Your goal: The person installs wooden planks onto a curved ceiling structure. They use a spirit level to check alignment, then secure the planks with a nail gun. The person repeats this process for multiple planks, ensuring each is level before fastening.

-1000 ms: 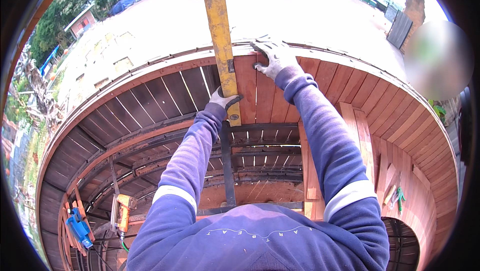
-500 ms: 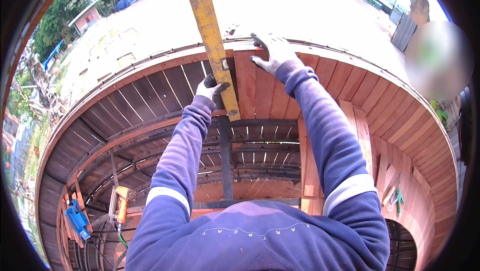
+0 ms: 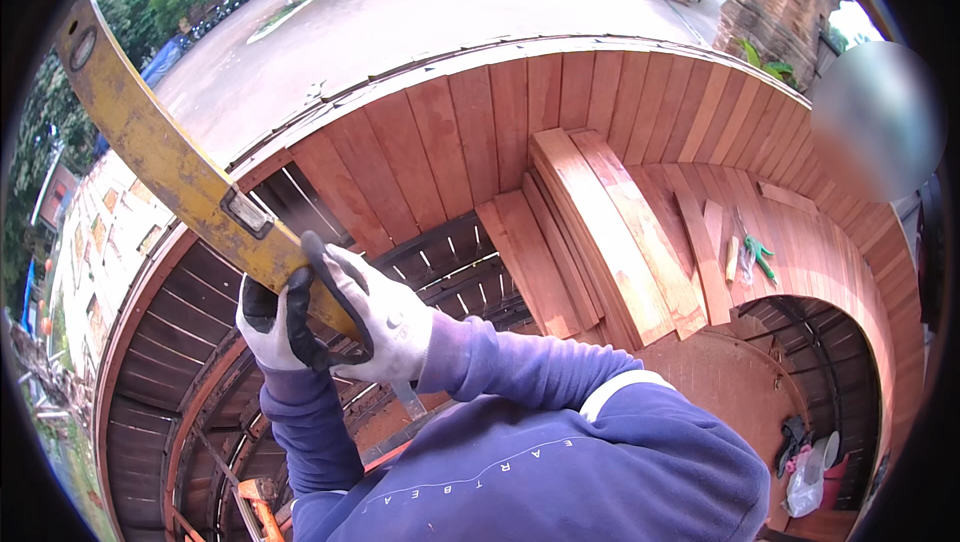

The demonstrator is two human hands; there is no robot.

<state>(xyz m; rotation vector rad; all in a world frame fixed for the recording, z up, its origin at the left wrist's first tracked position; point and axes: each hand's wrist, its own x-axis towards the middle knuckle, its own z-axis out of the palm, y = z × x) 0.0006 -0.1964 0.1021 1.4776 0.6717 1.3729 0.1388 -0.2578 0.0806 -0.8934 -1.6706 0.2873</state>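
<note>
My left hand (image 3: pixel 270 327) and my right hand (image 3: pixel 365 312), both in white and dark gloves, are closed around the lower end of a long, scuffed yellow spirit level (image 3: pixel 175 152). The hands are close together at the centre-left, the right one partly across the level. The level slants up to the upper left over the curved rim, with its far end above the paving. Behind it is a run of reddish wooden slats (image 3: pixel 410 157), ending beside bare dark framework (image 3: pixel 170 322).
Loose boards (image 3: pixel 620 242) are piled right of centre. A green-handled tool (image 3: pixel 760 262) lies on the curved wooden surface beyond them. An orange tool (image 3: pixel 262 507) is at the bottom left. A plastic bag (image 3: pixel 805 487) and red container (image 3: pixel 835 477) sit at the lower right.
The view has turned rightward. The level now tilts strongly to the upper left. My right hand has left the top edge of the slats and joined my left on the level.
</note>
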